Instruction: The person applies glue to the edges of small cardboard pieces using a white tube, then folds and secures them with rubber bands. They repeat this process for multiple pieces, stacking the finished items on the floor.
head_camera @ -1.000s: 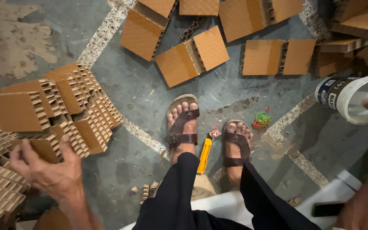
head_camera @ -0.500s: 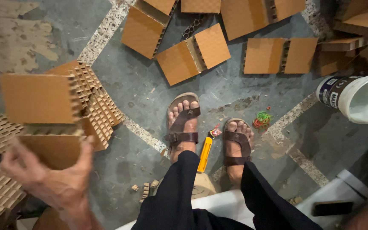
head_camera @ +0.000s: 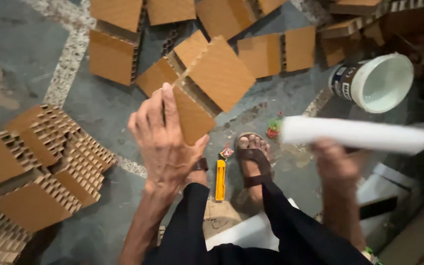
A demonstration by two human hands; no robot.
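Cardboard stack (head_camera: 40, 167) lies left of the feet; bucket (head_camera: 376, 81) right; knife (head_camera: 220, 179) between the feet.

Matt brown corrugated cardboard, its cut edges showing open honeycomb cells, makes up the block (head_camera: 207, 91) gripped in the left hand (head_camera: 165, 142) and the stacks (head_camera: 40, 167) on the rough, stained concrete floor (head_camera: 20, 49). The right hand (head_camera: 337, 164) holds a smooth white object (head_camera: 354, 135), blurred. Nearby sit a glossy white plastic bucket (head_camera: 376, 81) and a yellow plastic knife (head_camera: 220, 179).
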